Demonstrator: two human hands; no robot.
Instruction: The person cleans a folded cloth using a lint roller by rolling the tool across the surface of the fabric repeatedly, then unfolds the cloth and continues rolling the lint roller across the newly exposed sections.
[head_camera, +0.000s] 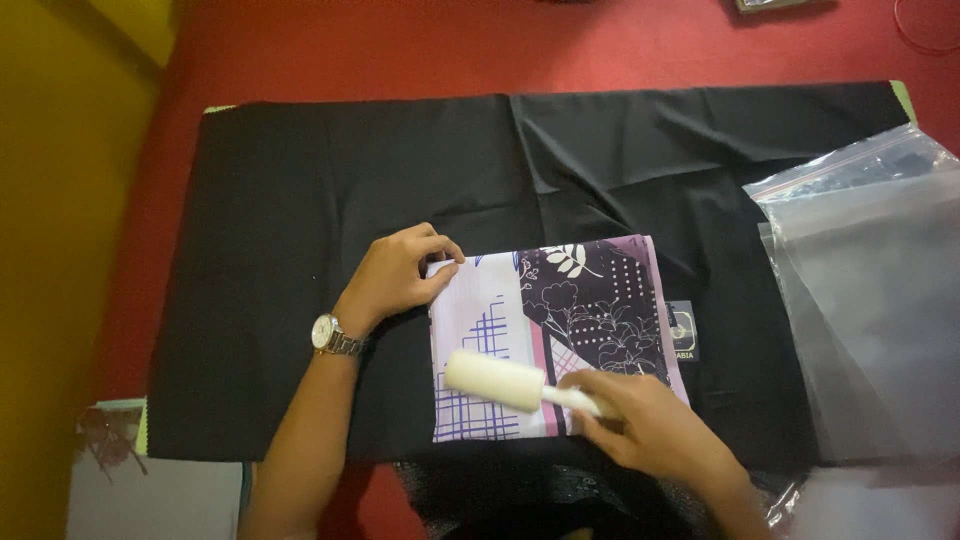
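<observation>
A folded patterned cloth, lilac and dark purple with white flowers and blue grid lines, lies on a black cloth spread over a red surface. My left hand, with a wristwatch, pinches the folded cloth's upper left corner and holds it down. My right hand grips the white handle of a lint roller, whose white roll lies across the cloth's lower left part.
Clear plastic zip bags lie at the right, overlapping the black cloth's edge. A small dark label sits just right of the folded cloth. A pale card or box rests at the lower left. A yellow wall runs along the left.
</observation>
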